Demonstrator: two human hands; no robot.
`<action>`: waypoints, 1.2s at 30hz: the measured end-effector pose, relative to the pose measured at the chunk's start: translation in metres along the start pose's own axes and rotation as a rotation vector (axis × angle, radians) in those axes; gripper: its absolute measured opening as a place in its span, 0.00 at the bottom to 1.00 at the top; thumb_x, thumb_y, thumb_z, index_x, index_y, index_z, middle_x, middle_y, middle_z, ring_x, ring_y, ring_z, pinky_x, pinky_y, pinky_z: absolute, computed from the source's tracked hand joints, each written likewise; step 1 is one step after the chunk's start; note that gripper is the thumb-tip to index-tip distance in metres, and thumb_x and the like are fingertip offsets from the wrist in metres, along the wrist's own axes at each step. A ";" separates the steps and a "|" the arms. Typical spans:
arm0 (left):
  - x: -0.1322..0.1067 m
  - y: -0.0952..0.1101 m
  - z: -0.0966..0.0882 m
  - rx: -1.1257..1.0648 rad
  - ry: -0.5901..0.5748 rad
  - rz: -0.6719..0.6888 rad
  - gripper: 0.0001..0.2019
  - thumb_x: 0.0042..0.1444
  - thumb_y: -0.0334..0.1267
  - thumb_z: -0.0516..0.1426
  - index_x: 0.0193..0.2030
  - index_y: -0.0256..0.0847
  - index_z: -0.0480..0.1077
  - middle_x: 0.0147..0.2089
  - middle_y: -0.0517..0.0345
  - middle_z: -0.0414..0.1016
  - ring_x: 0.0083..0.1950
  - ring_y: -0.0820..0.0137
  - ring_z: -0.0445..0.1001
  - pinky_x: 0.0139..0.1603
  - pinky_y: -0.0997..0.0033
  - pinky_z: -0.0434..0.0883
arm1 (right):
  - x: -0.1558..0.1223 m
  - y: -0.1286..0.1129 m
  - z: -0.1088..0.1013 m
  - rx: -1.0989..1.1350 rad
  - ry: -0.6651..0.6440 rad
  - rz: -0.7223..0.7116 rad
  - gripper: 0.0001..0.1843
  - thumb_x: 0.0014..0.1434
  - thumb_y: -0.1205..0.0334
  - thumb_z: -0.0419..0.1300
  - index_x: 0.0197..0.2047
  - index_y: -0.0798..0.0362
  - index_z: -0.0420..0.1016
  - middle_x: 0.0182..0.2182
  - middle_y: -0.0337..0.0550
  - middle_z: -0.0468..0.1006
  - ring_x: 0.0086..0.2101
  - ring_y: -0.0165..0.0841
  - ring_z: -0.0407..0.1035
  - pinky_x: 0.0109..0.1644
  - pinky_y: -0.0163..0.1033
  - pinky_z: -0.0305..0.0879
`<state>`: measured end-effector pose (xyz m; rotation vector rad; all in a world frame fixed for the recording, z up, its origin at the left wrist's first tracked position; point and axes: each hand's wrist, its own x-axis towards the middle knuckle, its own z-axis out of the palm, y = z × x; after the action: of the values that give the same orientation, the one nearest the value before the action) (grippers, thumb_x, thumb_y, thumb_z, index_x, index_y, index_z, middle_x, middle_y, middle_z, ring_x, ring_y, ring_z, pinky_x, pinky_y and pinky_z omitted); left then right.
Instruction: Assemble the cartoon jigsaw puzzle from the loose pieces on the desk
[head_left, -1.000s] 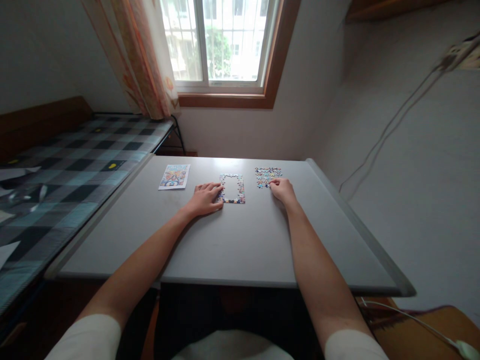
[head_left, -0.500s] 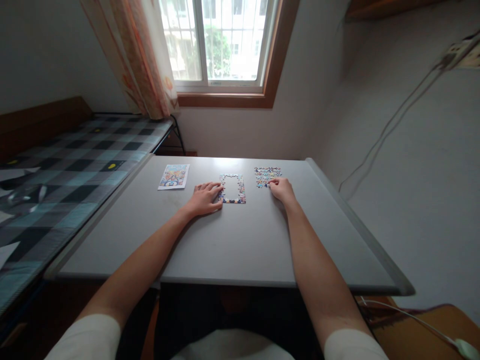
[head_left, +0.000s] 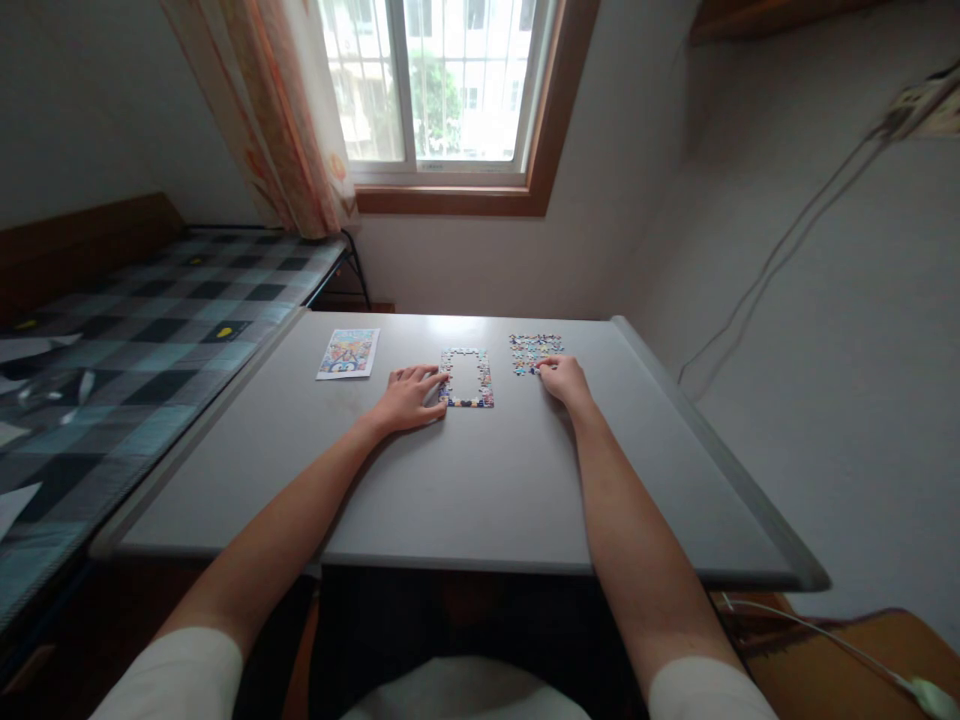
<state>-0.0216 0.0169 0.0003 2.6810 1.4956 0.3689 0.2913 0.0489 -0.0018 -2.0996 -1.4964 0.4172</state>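
A rectangular border of joined jigsaw pieces (head_left: 466, 403) lies on the grey table, its middle showing bare tabletop. My left hand (head_left: 411, 398) rests flat with fingers apart, the fingertips touching the border's left side. To the right, several loose jigsaw pieces (head_left: 535, 345) are laid out in rows. At the near edge of those rows, my right hand (head_left: 565, 381) is closed in a pinch; whatever its fingertips grip is too small and hidden to make out. A printed colour picture (head_left: 348, 354) lies left of my left hand.
The table (head_left: 457, 490) has raised edging along its sides. A bed with a checked cover (head_left: 247, 290) stands on the left, papers on it. Ahead is a window with a wooden frame (head_left: 450, 200). A cable (head_left: 772, 255) hangs along the right wall.
The jigsaw border has shifted very slightly to the right along with my left hand. My right hand stays at the loose pieces, almost unmoved.
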 end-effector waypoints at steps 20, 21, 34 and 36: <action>0.000 0.000 0.000 0.001 0.000 0.006 0.27 0.59 0.53 0.49 0.64 0.53 0.62 0.66 0.55 0.60 0.65 0.56 0.57 0.63 0.53 0.52 | -0.003 -0.005 -0.005 0.021 0.038 0.037 0.18 0.53 0.64 0.54 0.44 0.50 0.80 0.34 0.46 0.80 0.32 0.35 0.72 0.37 0.35 0.64; 0.000 0.000 0.000 0.002 0.001 0.004 0.27 0.59 0.53 0.49 0.64 0.53 0.61 0.66 0.55 0.60 0.65 0.56 0.57 0.63 0.53 0.52 | -0.004 -0.006 -0.006 0.026 0.039 0.032 0.18 0.53 0.64 0.54 0.44 0.51 0.80 0.34 0.46 0.80 0.32 0.35 0.72 0.37 0.35 0.64; 0.000 0.001 -0.001 0.001 -0.006 0.005 0.27 0.58 0.53 0.49 0.64 0.53 0.61 0.66 0.54 0.60 0.65 0.56 0.57 0.63 0.53 0.53 | -0.020 -0.023 0.000 -0.029 -0.040 -0.117 0.14 0.53 0.61 0.58 0.40 0.49 0.82 0.37 0.43 0.81 0.38 0.35 0.73 0.45 0.35 0.65; 0.000 0.001 -0.002 -0.003 -0.011 0.005 0.27 0.58 0.53 0.49 0.65 0.53 0.61 0.67 0.55 0.59 0.65 0.55 0.56 0.63 0.53 0.52 | -0.020 -0.023 0.000 -0.042 -0.044 -0.120 0.14 0.53 0.61 0.58 0.40 0.49 0.82 0.37 0.43 0.81 0.38 0.35 0.73 0.44 0.35 0.65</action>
<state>-0.0211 0.0157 0.0026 2.6807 1.4838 0.3553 0.2668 0.0362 0.0105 -2.0314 -1.6598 0.3930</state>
